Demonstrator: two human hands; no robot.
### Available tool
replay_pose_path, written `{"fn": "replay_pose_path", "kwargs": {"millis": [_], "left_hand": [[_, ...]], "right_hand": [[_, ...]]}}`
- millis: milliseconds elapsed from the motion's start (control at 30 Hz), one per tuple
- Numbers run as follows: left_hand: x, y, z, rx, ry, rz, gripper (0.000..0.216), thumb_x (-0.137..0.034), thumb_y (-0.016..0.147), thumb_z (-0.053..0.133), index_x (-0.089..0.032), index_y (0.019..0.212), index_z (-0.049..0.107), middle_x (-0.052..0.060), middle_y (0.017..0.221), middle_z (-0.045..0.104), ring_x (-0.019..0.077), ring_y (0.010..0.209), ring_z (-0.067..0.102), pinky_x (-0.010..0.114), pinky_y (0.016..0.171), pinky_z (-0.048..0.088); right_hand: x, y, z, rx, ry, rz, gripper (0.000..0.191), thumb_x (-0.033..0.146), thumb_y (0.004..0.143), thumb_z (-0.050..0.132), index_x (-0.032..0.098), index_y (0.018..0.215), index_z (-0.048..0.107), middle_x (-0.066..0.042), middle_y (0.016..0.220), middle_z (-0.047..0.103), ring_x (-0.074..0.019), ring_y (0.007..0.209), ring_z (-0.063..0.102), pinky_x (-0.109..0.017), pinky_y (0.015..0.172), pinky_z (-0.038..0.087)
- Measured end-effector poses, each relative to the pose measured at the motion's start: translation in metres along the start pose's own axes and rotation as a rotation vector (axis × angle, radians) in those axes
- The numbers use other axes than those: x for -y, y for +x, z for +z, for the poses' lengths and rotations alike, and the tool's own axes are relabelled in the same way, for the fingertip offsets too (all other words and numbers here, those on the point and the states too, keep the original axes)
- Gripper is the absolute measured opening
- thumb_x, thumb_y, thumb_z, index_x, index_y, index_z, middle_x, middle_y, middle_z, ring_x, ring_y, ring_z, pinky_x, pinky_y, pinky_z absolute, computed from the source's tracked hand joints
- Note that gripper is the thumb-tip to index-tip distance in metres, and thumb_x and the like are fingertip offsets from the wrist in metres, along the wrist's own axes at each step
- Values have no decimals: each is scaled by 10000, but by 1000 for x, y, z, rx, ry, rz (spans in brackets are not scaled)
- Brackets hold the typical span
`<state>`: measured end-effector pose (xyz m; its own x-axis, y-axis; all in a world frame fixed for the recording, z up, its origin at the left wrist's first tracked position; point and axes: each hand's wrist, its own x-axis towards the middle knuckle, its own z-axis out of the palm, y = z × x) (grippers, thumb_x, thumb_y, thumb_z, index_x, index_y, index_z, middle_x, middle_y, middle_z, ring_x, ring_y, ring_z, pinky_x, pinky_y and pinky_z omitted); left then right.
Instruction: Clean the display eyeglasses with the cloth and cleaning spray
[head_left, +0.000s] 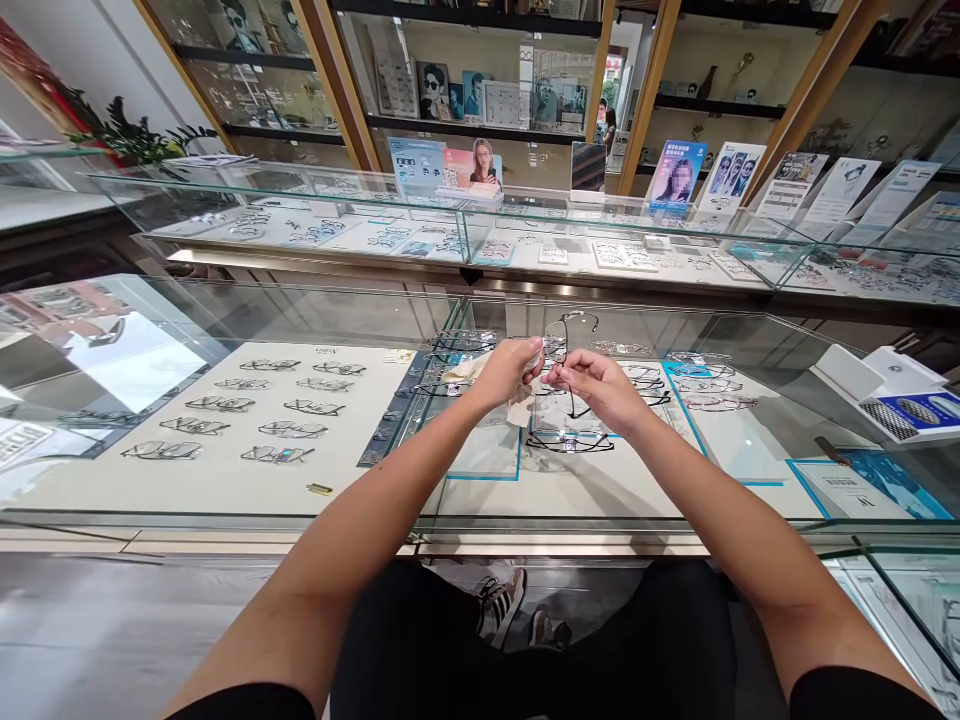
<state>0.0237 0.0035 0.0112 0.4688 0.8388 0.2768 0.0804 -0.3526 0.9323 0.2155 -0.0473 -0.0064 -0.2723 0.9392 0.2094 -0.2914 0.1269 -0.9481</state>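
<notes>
Beige, creased cloth [520,409] is gripped in the left hand [510,373], while the right hand [602,388] pinches one pair of thin, dark-framed eyeglasses [567,340]; these two things are above the transparent glass surface [225,502], close together.

An eyewear shop: rows of eyeglasses [292,430] under glass at near left, advertising cards [679,178] standing on the far display case [360,264].

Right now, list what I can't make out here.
In the head view:
Held eyeglasses: front partly hidden by the right fingers.
Cloth: middle hidden by the left fingers.
White box: any lettering is too small to read.
Left black sleeve: cut off by the bottom edge.
</notes>
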Motion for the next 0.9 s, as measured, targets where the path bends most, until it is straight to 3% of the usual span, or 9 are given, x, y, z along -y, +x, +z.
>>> {"fn": "replay_pose_path", "kwargs": {"millis": [300, 667, 800, 900], "left_hand": [[9, -1, -4, 27, -45, -1, 750, -898, 870, 469, -195, 629, 570, 18, 571, 507, 132, 549, 439, 263, 511, 285], [7, -6, 1, 309, 176, 16, 651, -714, 968, 473, -200, 569, 455, 7, 554, 446, 128, 556, 387, 318, 592, 297], [7, -5, 0, 227, 89, 40, 670, -782, 949, 487, -196, 626, 506, 11, 608, 479, 133, 584, 413, 287, 557, 302], [15, 6, -16, -35, -24, 60, 667, -862, 858, 564, -203, 761, 583, 20, 703, 541, 159, 636, 510, 269, 537, 395]], "right_hand": [[8, 1, 0, 4, 105, 19, 374, 487, 704, 1028, 243, 800, 761, 0, 878, 833, -163, 865, 781, -334, 972, 609], [13, 7, -12, -60, 181, -7, 388, 482, 715, 1026, 240, 797, 734, -2, 915, 816, -164, 912, 768, -342, 1019, 628], [12, 7, -13, -49, 192, -13, 394, 477, 720, 1021, 235, 818, 726, -4, 921, 811, -169, 912, 778, -338, 1008, 634], [12, 6, -15, -59, 213, -16, 375, 449, 731, 1016, 238, 849, 728, -2, 945, 809, -168, 943, 785, -325, 1020, 631]]}}
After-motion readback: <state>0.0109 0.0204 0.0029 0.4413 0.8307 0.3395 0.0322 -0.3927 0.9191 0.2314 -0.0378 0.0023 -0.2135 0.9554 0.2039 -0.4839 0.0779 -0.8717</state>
